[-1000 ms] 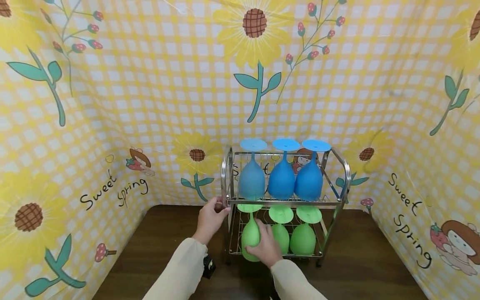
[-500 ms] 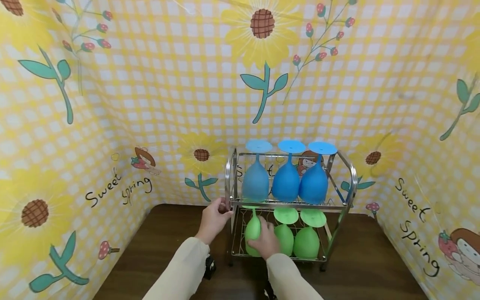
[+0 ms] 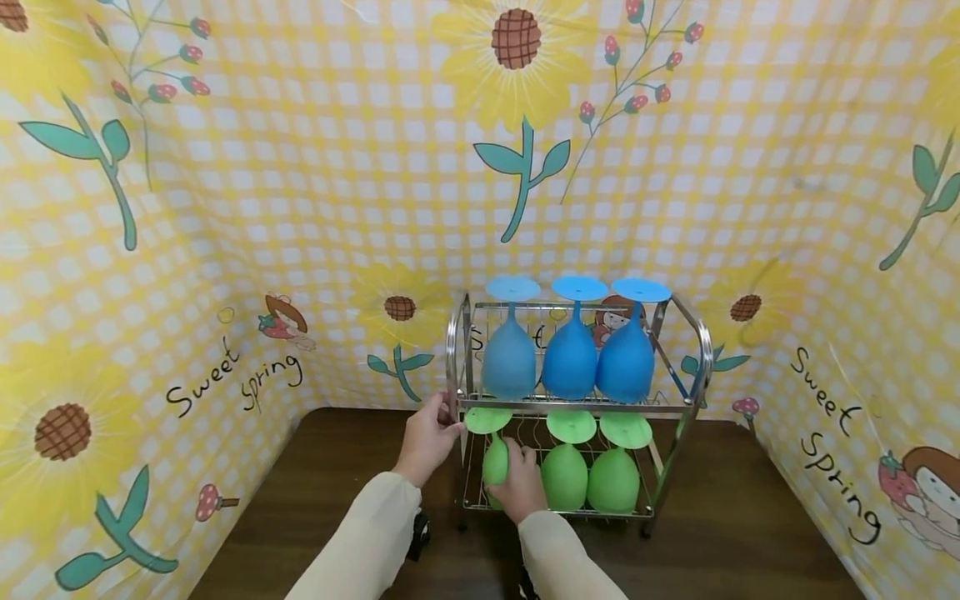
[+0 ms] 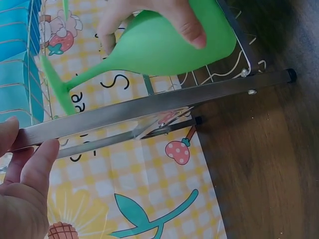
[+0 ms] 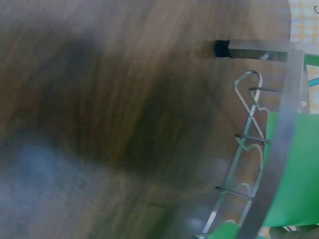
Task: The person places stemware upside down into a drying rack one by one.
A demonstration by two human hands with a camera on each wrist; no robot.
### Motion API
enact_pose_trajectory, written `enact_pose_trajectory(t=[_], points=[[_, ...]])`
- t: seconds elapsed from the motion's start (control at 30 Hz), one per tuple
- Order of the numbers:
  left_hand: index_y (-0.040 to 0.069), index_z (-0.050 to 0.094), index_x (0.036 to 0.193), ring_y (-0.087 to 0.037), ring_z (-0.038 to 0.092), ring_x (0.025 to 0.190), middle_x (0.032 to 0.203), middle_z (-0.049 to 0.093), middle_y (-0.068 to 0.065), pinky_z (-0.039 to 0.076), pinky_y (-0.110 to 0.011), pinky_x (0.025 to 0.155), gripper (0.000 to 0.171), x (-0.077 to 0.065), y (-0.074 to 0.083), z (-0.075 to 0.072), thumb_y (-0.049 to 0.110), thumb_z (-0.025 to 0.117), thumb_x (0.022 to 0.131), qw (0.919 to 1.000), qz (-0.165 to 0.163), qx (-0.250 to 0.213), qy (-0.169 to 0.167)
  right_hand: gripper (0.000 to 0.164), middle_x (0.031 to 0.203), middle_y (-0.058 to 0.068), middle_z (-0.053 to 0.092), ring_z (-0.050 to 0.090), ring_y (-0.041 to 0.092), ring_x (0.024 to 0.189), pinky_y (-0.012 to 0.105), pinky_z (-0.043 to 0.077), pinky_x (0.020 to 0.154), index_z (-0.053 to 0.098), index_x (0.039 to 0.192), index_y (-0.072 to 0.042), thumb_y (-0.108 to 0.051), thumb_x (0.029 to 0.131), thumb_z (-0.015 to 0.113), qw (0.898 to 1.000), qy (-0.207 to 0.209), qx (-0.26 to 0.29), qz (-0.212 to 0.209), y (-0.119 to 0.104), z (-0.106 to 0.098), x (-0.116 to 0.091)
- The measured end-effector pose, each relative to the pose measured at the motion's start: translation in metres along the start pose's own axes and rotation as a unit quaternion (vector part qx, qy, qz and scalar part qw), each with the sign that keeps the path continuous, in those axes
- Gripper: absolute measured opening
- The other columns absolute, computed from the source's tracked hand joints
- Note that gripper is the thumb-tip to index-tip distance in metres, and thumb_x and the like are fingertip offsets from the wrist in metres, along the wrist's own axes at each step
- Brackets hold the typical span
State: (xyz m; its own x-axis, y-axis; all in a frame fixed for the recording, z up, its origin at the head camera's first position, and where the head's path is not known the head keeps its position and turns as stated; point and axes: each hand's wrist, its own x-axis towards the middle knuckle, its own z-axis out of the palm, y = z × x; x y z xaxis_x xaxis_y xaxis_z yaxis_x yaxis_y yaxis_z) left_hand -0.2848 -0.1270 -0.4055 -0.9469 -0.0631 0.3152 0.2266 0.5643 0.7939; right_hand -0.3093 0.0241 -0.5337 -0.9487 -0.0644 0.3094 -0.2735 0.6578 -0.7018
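Note:
In the head view, my left hand is at the left side of the two-tier metal rack. Its thumb and fingers pinch the rack's left post in the left wrist view. My right hand holds the bowl of a green goblet, upside down at the left end of the lower tier, its foot up under the upper shelf. Beside it stand two more upturned green goblets. On the upper tier are three upturned blue goblets. The right wrist view shows green goblet behind the rack's frame, with the hand mostly hidden.
The rack stands on a dark wooden table. A yellow checked cloth with flowers hangs behind and at both sides. The upper shelf's front rail lies just above the green goblets' feet.
My right hand has moved the left green goblet back into the lower tier and slightly left. Its foot dipped behind the upper shelf and shows again. My left hand stays on the rack.

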Motion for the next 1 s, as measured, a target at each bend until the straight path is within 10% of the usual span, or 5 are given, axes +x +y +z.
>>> enact_pose_trajectory(t=[0.7, 1.0], points=[[0.001, 0.054, 0.098, -0.024, 0.061, 0.073, 0.078, 0.059, -0.006, 0.050, -0.037, 0.064, 0.021, 0.001, 0.002, 0.008, -0.002, 0.069, 0.084, 0.9990, 0.038, 0.020, -0.015, 0.088, 0.116, 0.036, 0.045, 0.056, 0.051, 0.095, 0.056, 0.050, 0.078, 0.034, 0.138, 0.010, -0.009, 0.070, 0.085, 0.995, 0.062, 0.000, 0.073, 0.018, -0.002, -0.026], [0.003, 0.056, 0.126, -0.031, 0.062, 0.096, 0.108, 0.064, -0.014, 0.050, -0.048, 0.079, 0.039, -0.020, -0.036, -0.003, 0.020, 0.066, 0.091, 0.9956, 0.011, 0.089, -0.028, 0.069, 0.126, 0.030, 0.048, 0.051, 0.045, 0.112, 0.058, 0.045, 0.089, 0.041, 0.137, 0.006, -0.020, 0.082, 0.074, 1.000, 0.012, 0.003, 0.008, 0.023, -0.044, -0.059]])
